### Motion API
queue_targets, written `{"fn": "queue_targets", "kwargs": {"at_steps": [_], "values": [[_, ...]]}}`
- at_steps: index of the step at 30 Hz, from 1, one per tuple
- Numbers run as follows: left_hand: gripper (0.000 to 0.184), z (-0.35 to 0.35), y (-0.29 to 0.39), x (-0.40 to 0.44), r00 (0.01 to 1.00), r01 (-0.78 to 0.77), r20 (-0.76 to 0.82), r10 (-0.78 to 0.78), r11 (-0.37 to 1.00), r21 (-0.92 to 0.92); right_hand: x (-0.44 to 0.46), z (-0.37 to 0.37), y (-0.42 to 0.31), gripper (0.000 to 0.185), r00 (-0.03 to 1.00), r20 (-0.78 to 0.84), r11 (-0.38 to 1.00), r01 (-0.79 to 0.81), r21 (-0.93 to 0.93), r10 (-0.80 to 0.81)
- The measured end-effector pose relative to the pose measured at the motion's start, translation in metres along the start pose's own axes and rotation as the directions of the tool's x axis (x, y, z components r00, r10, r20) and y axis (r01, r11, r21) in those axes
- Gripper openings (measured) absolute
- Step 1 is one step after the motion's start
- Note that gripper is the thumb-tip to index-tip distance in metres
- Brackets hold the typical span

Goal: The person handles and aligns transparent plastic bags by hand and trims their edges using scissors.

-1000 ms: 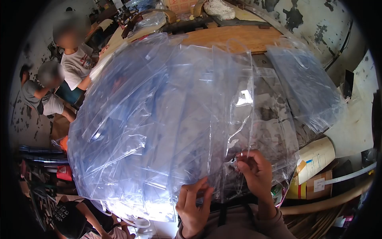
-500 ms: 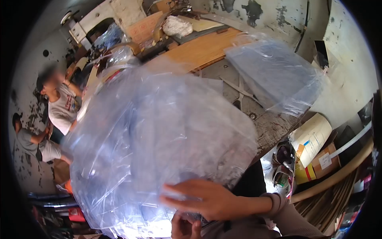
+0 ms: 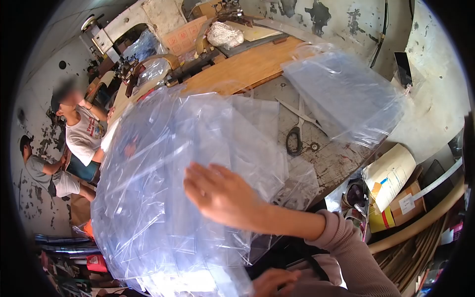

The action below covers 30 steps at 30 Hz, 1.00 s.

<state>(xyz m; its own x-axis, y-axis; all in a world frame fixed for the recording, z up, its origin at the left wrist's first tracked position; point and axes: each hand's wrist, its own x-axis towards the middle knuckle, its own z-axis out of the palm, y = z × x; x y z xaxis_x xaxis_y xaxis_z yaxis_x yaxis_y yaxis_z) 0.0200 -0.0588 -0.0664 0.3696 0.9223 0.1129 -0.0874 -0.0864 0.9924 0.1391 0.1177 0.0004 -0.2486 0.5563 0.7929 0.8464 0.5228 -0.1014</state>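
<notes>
A large heap of clear plastic sheets or bags (image 3: 148,188) covers the front of the worktable. My right hand (image 3: 222,195) is over the middle of the heap, its fingers blurred and bent toward the plastic; whether they grip it is unclear. Low at the bottom edge, my left hand (image 3: 274,282) is beside the near edge of the plastic, blurred and partly cut off. Scissors with black handles (image 3: 294,138) lie open on the scratched tabletop (image 3: 341,163), right of the heap. Behind them a folded stack of clear plastic bags (image 3: 346,94) rests near the wall.
A wooden board (image 3: 242,67) and a white bundle of string (image 3: 224,34) are at the back. Two people (image 3: 81,126) are at the left. Right of the table stand a cardboard box (image 3: 408,200), a rolled paper (image 3: 391,173) and a long tube (image 3: 420,222).
The view has turned right. My right hand swung left across the plastic, then moved up over it. The heap's right side has shifted left, uncovering the scissors and tabletop.
</notes>
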Motion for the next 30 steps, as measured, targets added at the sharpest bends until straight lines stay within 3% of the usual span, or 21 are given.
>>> {"fn": "queue_targets", "kwargs": {"at_steps": [1,2,3,6,8,9,11,12,13,16,17,19,22,25,30], "values": [[0.039,-0.003,0.028,0.008,0.959,-0.160,0.254,0.122,0.978,0.135,0.006,0.000,0.009,0.021,1.000,0.003,1.000,-0.001,0.006,0.001],[0.034,-0.005,0.050,0.018,0.842,-0.343,0.503,0.195,0.913,0.221,0.012,-0.001,0.018,0.021,0.999,-0.033,0.999,-0.007,-0.042,0.006],[0.034,-0.009,0.055,0.022,0.846,-0.340,0.497,0.193,0.914,0.223,0.016,-0.001,0.025,0.021,0.998,-0.070,0.996,-0.014,-0.090,0.008],[0.031,-0.019,0.064,0.029,0.813,-0.517,0.482,0.327,0.787,0.338,0.016,0.004,0.039,0.028,1.000,-0.010,0.985,-0.021,-0.172,0.020],[0.029,-0.021,0.069,0.033,0.776,-0.612,0.479,0.410,0.671,0.418,0.010,0.004,0.045,0.031,0.998,0.038,0.993,-0.041,-0.108,0.046],[0.029,-0.018,0.071,0.036,0.780,-0.610,0.472,0.412,0.670,0.422,0.008,0.003,0.049,0.034,0.993,0.091,0.996,-0.072,-0.059,0.077],[0.038,-0.011,0.075,0.044,0.930,-0.350,0.217,0.296,0.541,0.765,0.007,0.004,0.053,0.038,0.995,0.081,0.998,-0.055,-0.041,0.058],[0.050,-0.010,0.072,0.052,0.933,-0.344,0.227,0.279,0.503,0.793,0.008,0.004,0.053,0.040,0.992,0.088,0.994,-0.099,0.052,0.094],[0.050,-0.008,0.073,0.060,0.933,-0.343,0.227,0.278,0.507,0.790,0.009,0.003,0.053,0.043,0.986,0.099,0.979,-0.144,0.144,0.130],[0.063,-0.004,0.070,0.075,0.943,-0.316,0.218,0.250,0.473,0.823,0.009,-0.001,0.056,0.053,0.986,0.088,0.958,-0.159,0.239,0.141],[0.063,-0.006,0.067,0.077,0.944,-0.313,0.214,0.252,0.476,0.822,0.009,-0.003,0.057,0.053,0.986,0.092,0.959,-0.155,0.238,0.136],[0.051,-0.010,0.065,0.081,0.928,-0.319,0.219,0.301,0.340,0.885,0.010,-0.009,0.058,0.061,0.939,0.223,0.879,-0.328,0.346,0.263],[0.056,-0.004,0.063,0.086,0.952,-0.206,0.089,0.293,0.397,0.894,0.010,-0.007,0.060,0.063,0.945,0.217,0.878,-0.310,0.366,0.244],[0.064,-0.018,0.039,0.086,0.960,-0.201,0.072,0.269,0.491,0.848,0.008,-0.008,0.064,0.060,0.962,0.177,0.887,-0.261,0.380,0.206],[0.071,-0.020,0.044,0.088,0.954,-0.252,0.131,0.269,0.487,0.836,0.001,-0.029,0.070,0.056,0.960,0.169,0.842,-0.278,0.463,0.224]]}}
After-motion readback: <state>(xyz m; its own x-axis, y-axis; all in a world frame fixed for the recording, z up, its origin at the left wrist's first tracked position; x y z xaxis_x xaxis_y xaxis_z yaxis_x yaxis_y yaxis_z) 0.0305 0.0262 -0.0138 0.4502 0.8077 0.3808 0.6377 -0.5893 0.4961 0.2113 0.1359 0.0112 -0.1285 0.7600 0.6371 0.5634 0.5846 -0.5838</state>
